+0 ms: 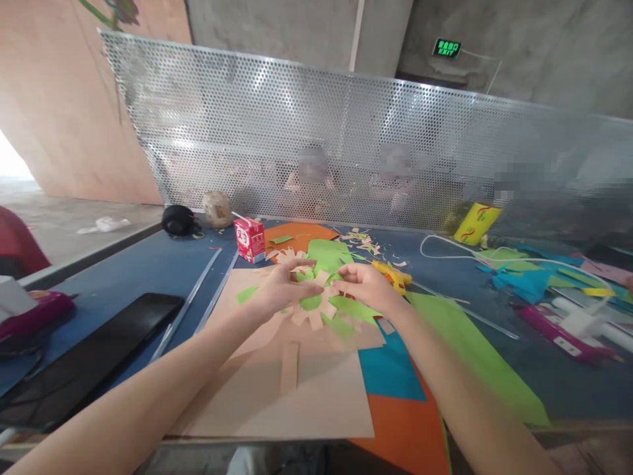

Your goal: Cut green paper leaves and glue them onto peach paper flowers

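A paper flower (325,307) with peach petals and a green middle lies among green paper scraps on a peach sheet (316,409). From its left side, my left hand (283,285) holds the flower, thumb over the petals and fingers behind. My right hand (364,288) has its thumb and fingers closed on the flower's upper right part, where a green piece shows. The fingertips partly hide the paper they grip. A loose peach strip (289,366) rests on the sheet below. Just beyond my right hand is a yellow glue gun (394,276).
A pink drink box (250,239) stands behind my left hand. Clear sticks (190,300) and a black phone-like slab (99,349) lie left. Green (475,349), blue (393,369) and orange paper (403,429) spread right. A perforated metal screen (277,112) closes off the back.
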